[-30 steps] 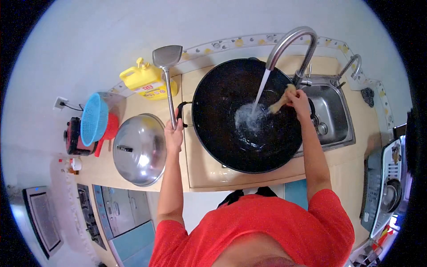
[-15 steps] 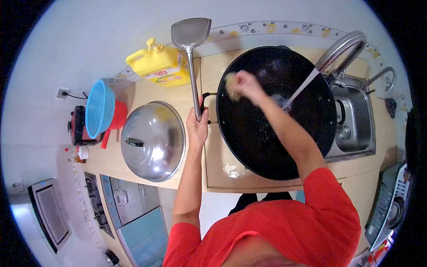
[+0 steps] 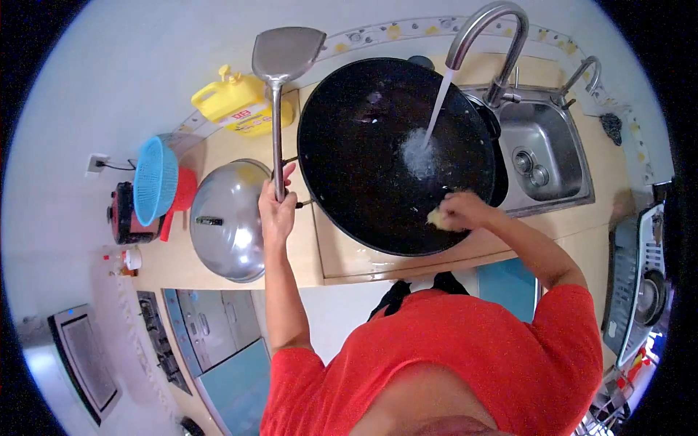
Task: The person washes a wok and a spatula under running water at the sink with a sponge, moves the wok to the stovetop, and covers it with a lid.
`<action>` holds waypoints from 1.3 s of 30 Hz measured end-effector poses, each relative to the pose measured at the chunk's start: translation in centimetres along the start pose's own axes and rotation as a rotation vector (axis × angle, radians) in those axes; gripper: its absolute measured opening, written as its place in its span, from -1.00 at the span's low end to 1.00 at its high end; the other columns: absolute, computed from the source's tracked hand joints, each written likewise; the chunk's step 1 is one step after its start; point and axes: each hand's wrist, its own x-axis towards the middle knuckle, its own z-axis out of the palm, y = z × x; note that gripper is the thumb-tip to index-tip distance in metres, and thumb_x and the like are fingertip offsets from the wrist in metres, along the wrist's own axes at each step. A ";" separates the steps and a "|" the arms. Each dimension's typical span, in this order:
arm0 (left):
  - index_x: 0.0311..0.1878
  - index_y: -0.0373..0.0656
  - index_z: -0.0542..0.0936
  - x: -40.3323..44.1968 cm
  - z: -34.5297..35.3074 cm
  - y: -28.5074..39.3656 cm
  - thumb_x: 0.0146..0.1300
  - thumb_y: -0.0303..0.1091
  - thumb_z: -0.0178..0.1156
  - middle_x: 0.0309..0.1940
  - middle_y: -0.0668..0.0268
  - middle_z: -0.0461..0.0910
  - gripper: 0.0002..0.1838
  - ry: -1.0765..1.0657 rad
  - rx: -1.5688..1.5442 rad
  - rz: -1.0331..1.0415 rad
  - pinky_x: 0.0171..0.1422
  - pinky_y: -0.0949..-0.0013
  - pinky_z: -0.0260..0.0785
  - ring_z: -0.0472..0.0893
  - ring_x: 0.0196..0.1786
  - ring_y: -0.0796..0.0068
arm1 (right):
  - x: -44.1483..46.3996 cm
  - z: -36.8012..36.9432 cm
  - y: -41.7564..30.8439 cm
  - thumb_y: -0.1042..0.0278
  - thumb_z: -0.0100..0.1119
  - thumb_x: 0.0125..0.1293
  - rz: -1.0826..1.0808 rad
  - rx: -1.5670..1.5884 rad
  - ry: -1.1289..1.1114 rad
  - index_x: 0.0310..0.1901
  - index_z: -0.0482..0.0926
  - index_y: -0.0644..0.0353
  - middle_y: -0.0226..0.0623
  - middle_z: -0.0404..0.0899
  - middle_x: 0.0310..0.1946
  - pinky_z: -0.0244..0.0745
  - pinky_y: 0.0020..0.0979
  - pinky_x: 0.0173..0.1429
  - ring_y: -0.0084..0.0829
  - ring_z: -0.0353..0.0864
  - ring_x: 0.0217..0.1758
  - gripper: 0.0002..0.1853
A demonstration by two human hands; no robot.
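My left hand (image 3: 278,211) is closed around the handle of a metal spatula (image 3: 278,131), whose wide blade points up, and it is at the wok's left handle. A large black wok (image 3: 363,167) lies over the counter and the left part of the sink. Water runs from the curved faucet (image 3: 480,29) into the wok. Inside the wok's lower right part, my right hand (image 3: 462,211) grips a pale yellowish scrubber (image 3: 438,219) against the surface.
A domed metal lid (image 3: 229,240) lies left of the wok. Behind it stand a yellow jug (image 3: 243,105), a blue colander (image 3: 154,182), a red scoop (image 3: 184,190) and a dark red cooker (image 3: 129,218). To the right is the steel sink (image 3: 549,152).
My right hand has moved with the scrubber from the wok's right side, across to its upper left, then down to its lower right. The wok's near side has swung left, uncovering more sink.
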 end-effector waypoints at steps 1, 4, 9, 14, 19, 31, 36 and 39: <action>0.02 -0.08 0.56 -0.7 -0.7 0.1 -0.08 -0.65 -0.04 -0.37 0.37 0.30 -0.47 0.013 0.014 0.010 -0.19 0.54 0.26 0.34 -0.33 0.57 | -0.1 0.4 0.8 0.19 0.23 -0.08 -0.012 -0.267 0.157 -0.56 0.50 -0.01 -0.33 0.50 -0.48 0.30 -0.16 -0.20 -0.23 0.51 -0.31 -0.86; -0.02 -0.10 0.58 -2.8 -2.3 1.4 -0.06 -0.65 -0.02 -0.42 0.39 0.26 -0.52 0.043 0.050 -0.001 -0.24 0.56 0.22 0.31 -0.38 0.57 | 1.6 -1.0 3.1 0.12 0.18 -0.06 -0.015 -0.584 0.206 -0.43 0.60 0.05 -0.26 0.48 -0.32 0.29 -0.12 -0.12 -0.24 0.41 -0.14 -0.78; -0.06 -0.08 0.60 -4.4 -1.9 8.3 -0.02 -0.62 0.04 -0.44 0.38 0.25 -0.59 0.046 0.230 0.109 -0.29 0.53 0.20 0.28 -0.42 0.57 | 7.0 0.2 8.7 0.37 0.13 -0.03 0.135 -0.521 0.458 -0.28 0.54 0.24 -0.20 0.36 -0.20 0.44 -0.18 -0.10 -0.19 0.39 -0.08 -0.76; -0.08 -0.06 0.61 -5.3 -1.7 10.6 -0.02 -0.62 0.05 -0.44 0.35 0.26 -0.60 0.040 0.279 0.103 -0.32 0.52 0.23 0.31 -0.42 0.56 | 11.0 4.2 7.4 0.45 0.11 -0.04 0.351 -0.420 0.555 -0.24 0.51 0.26 -0.14 0.31 -0.14 0.50 -0.18 -0.13 -0.13 0.39 -0.06 -0.74; -0.13 -0.07 0.63 -5.2 -1.4 10.5 -0.03 -0.62 0.03 -0.47 0.33 0.20 -0.62 0.076 0.372 0.142 -0.36 0.47 0.24 0.31 -0.45 0.50 | 14.6 8.9 1.3 0.40 -0.08 0.13 0.358 0.615 0.705 0.12 0.30 0.25 0.09 0.25 0.09 0.35 -0.12 0.03 0.06 0.37 -0.03 -0.53; -0.38 -0.19 0.57 -5.7 -0.6 8.9 -0.10 -0.68 0.01 -0.44 0.33 0.26 -0.77 0.102 0.202 0.019 -0.30 0.49 0.20 0.32 -0.41 0.52 | 21.7 2.1 0.5 0.73 0.05 -0.18 0.109 -0.073 0.796 0.14 0.23 0.28 -0.07 0.22 0.03 0.36 -0.20 0.09 -0.01 0.29 0.07 -0.31; -0.38 -0.19 0.56 -5.9 -0.4 8.6 -0.10 -0.66 0.01 -0.43 0.32 0.27 -0.78 0.129 0.189 0.072 -0.30 0.47 0.20 0.33 -0.40 0.50 | 16.0 4.0 -4.7 0.50 0.15 0.02 0.142 0.090 0.520 0.13 0.26 0.36 -0.02 0.21 0.00 0.35 -0.17 0.09 0.02 0.29 0.06 -0.43; -0.38 -0.20 0.54 -5.7 -0.7 8.5 -0.07 -0.64 0.03 -0.43 0.35 0.31 -0.82 0.107 0.196 0.066 -0.28 0.48 0.21 0.34 -0.39 0.53 | 18.7 3.4 -2.9 0.41 0.16 0.07 0.014 0.016 0.639 0.09 0.31 0.32 -0.09 0.25 0.04 0.32 -0.14 0.07 -0.04 0.30 0.06 -0.48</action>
